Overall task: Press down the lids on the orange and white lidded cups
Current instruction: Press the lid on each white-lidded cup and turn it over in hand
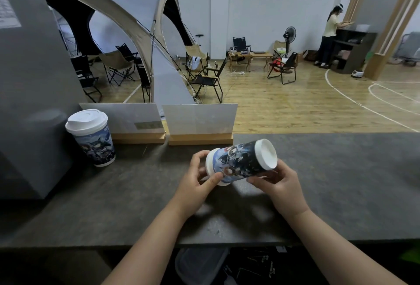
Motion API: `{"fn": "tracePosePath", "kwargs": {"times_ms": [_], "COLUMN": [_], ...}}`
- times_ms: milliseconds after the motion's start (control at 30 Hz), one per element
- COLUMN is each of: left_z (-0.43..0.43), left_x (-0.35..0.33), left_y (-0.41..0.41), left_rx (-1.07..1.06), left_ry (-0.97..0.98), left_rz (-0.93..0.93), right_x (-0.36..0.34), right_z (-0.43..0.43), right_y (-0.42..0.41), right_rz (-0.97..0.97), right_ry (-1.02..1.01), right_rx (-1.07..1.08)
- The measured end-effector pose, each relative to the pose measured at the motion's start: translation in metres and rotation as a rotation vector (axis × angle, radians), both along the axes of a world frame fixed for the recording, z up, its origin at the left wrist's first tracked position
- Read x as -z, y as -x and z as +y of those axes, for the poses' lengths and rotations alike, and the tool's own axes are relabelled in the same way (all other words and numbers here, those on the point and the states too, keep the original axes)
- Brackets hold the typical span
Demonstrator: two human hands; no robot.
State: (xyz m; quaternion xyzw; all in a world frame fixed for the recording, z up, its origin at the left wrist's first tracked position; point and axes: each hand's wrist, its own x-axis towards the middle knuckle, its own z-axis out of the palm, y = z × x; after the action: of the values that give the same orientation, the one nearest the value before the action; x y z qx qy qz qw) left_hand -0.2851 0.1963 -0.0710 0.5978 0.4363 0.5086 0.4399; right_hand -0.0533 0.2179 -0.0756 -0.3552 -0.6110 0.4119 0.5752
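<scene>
Left hand [200, 177]: curled round the printed cup's [238, 163] left end.
Right hand [277, 180]: gripping its other end; cup tipped sideways between both.
Second cup [93, 137]: upright, lidded, well left of left hand.
Counter [341, 182]: stretches rightward; near edge under forearms.

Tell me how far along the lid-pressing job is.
Looks done: the standing cup wears its white lid, seemingly seated. In hand: the left hand and right hand grip the second cup sideways above the counter. Left: pressing its lid; whether it's seated I can't tell.
</scene>
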Motion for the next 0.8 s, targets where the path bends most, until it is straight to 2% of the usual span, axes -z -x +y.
{"fn": "tracePosePath", "kwargs": {"times_ms": [167,433,633,800], "left_z": [0.001,0.006,0.005,0.002], "left_x": [-0.001,0.007,0.010,0.006], "left_y": [-0.003,0.002,0.004,0.002], "left_rx": [-0.010,-0.146,-0.027,-0.038], "left_ry": [-0.081,-0.091,-0.016,-0.021], "left_rz": [0.170,0.209,0.185,0.023], "right_x": [0.006,0.007,0.002,0.002], "right_z": [0.002,0.005,0.002,0.001], "right_y": [0.004,0.004,0.003,0.004], "right_rz": [-0.157,-0.220,-0.280,-0.186], "right_ry": [-0.097,-0.083,-0.040,-0.029], "right_rx": [0.062,0.067,0.093,-0.004]}}
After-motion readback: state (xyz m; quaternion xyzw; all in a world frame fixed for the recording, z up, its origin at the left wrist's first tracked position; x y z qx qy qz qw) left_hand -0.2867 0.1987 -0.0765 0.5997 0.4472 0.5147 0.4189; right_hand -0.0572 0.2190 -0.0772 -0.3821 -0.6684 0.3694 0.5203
